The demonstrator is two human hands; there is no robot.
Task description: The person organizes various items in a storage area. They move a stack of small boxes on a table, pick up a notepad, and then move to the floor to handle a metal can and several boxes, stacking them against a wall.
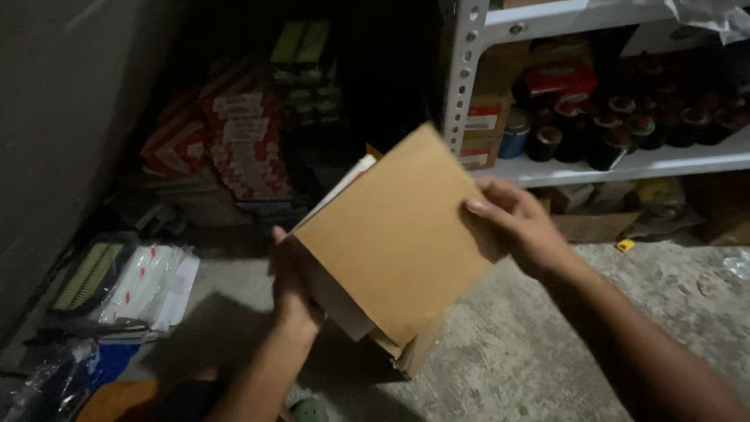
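A brown cardboard box (394,238) is held tilted in mid-air over the concrete floor, one flat side facing me. A white edge shows along its upper left side, and a flap hangs at the bottom corner. My left hand (291,283) grips its lower left edge from behind. My right hand (517,223) clasps its right edge, fingers over the front face.
A white metal shelf (625,166) at upper right carries dark round cans and small boxes. Red-and-white cartons (242,141) are stacked in the dark corner behind. Flat filters and plastic-wrapped packs (144,285) lie on the floor at left, by a grey wall.
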